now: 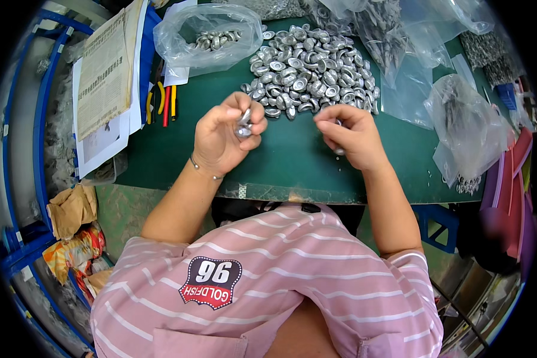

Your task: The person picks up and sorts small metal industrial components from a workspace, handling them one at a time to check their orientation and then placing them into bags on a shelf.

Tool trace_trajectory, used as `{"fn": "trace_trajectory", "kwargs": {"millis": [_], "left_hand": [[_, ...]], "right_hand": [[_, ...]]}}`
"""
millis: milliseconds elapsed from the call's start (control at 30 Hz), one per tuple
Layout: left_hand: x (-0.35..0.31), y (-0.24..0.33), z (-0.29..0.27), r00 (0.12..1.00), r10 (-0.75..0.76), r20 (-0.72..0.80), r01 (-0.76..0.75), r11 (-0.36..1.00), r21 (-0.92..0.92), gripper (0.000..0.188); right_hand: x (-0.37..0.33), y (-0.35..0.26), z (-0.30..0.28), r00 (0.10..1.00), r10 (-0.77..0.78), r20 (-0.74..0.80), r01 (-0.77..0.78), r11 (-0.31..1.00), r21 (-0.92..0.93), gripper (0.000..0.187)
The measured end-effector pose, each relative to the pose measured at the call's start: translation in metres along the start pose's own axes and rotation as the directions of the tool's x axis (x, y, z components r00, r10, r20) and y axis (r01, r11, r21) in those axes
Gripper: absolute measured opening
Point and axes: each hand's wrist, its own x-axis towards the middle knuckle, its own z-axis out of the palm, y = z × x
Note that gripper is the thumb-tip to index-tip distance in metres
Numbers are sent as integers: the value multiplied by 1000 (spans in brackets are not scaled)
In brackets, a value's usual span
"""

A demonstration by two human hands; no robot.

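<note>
My left hand (228, 130) is raised over the near part of the green table, its fingers curled round a few small silvery metal pieces (243, 126). To its right, my right hand (353, 136) has thumb and fingertips drawn together, and a silvery metal piece (339, 149) shows under the fingers. Just beyond both hands lies a big heap of rounded, cup-like silvery metal pieces (310, 68). The two hands are apart from each other.
A clear plastic bag (179, 51) with more silvery pieces stands at the far left. Beside it are pliers with yellow handles (160, 98), a red pen (167, 106) and papers (104, 77). Plastic bags (462, 119) crowd the right side of the green table (400, 161). Blue shelving (39, 119) stands left.
</note>
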Motion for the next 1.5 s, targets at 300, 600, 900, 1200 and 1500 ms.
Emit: {"fn": "trace_trajectory", "kwargs": {"millis": [300,600,900,1200,1500], "left_hand": [[20,-25,-7,908,360,216,-26,-466,884,17],[9,-20,9,914,-101,-393,256,895,365,15],[4,-23,9,949,-207,-236,233,969,85,17],[36,-6,8,909,412,65,-38,-74,997,16],[41,-7,13,951,110,287,-143,-668,730,22]], "right_hand": [[27,21,26,720,-683,124,281,124,-952,13],[21,19,25,754,-634,173,307,107,-946,20],[26,32,14,670,-712,209,574,318,-755,18],[-24,3,9,974,-131,185,194,905,-378,16],[-30,15,-3,995,16,95,-4,992,-127,5]]}}
